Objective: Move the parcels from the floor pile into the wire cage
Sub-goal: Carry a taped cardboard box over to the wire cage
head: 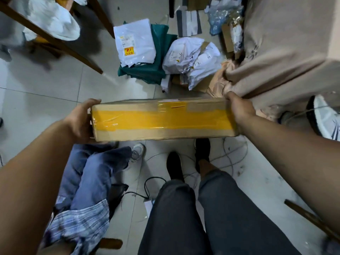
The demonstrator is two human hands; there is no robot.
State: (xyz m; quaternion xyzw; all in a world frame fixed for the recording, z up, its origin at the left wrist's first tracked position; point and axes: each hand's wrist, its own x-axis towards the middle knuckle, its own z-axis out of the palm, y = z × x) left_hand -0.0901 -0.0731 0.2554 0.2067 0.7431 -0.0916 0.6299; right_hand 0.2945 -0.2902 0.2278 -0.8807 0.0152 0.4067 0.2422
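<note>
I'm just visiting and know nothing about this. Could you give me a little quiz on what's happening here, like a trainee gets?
1. True or false: the left hand and right hand each hold one end of the cardboard box.
2. The broad tape along the box is: A red, B yellow, C blue.
3. Short answer: what colour is the bag under the flat white mailer?
Key: 1 true; 2 B; 3 green.
</note>
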